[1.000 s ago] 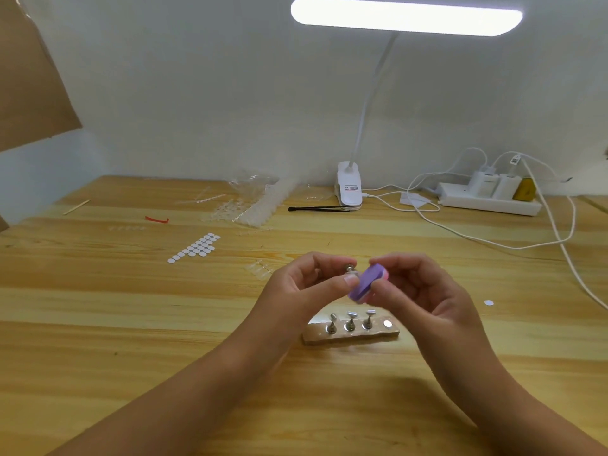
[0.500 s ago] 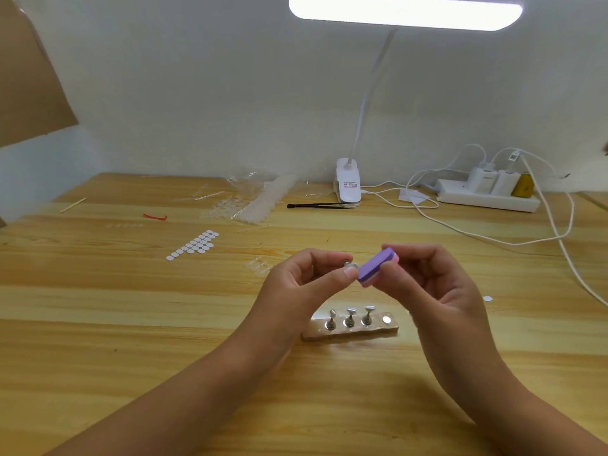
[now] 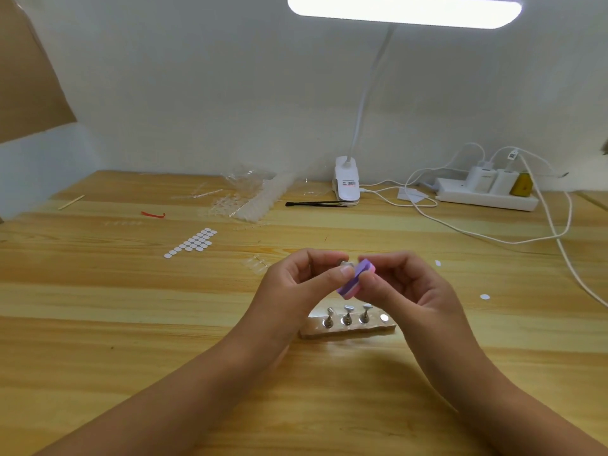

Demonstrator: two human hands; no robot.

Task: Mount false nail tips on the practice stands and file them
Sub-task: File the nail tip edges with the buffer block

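Observation:
My left hand [image 3: 297,284] pinches a small metal practice stand [image 3: 345,264] with a nail tip on it, held above the table. In my right hand [image 3: 404,287] is a purple and pink buffer block [image 3: 357,281], its face resting against the tip. Below both hands lies a wooden base [image 3: 348,330] with three metal stands [image 3: 347,314] carrying nail tips and one bare round magnet slot [image 3: 384,317] at its right end.
A sheet of white round adhesive dots [image 3: 192,243] lies at left, with loose clear nail tips [image 3: 255,263] and plastic packaging [image 3: 253,195] behind. Black tweezers [image 3: 312,203], a clip lamp [image 3: 347,185] and a power strip [image 3: 487,192] with trailing cables sit at the back.
The buffer block has slid back down along the nail tip after tilting upward half a second ago. My left hand keeps the stand almost still.

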